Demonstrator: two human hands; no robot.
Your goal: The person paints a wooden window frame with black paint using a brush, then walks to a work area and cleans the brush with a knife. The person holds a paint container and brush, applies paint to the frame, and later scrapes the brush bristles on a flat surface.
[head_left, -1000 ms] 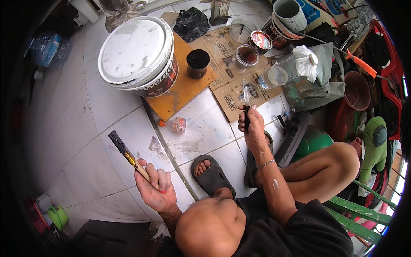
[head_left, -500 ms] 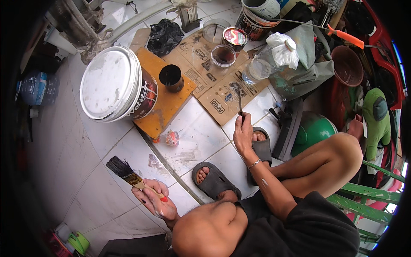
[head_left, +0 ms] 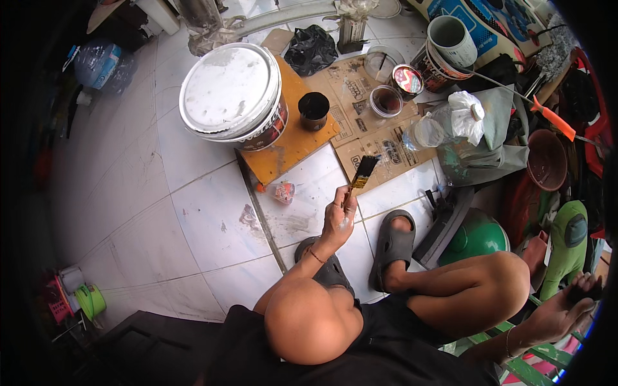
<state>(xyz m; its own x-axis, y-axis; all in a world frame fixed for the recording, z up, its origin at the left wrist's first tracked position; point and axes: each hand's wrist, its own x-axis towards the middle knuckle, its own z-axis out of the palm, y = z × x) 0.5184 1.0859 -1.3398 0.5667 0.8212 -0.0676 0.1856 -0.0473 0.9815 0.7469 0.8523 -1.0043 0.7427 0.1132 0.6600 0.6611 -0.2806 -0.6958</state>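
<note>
My left hand is closed around the handle of a flat paintbrush. Its black bristles point up and away, over the near edge of a flattened cardboard sheet. At the far right, my right hand reaches out past my knee beside the green slatted frame. Its fingers are bent around something dark that I cannot make out. Beyond the brush, a black-coated cup stands on an orange board, next to a large white-lidded paint bucket.
A clear tub of dark liquid, a small paint can and a cut plastic bottle stand on the cardboard. A small bottle lies on the tiles. A brown bowl and a green helmet-like dome are at right.
My left hand has carried the paintbrush right and forward, from the left tiles to the cardboard's edge. My right hand has swung from the middle to the far right. The view has shifted.
</note>
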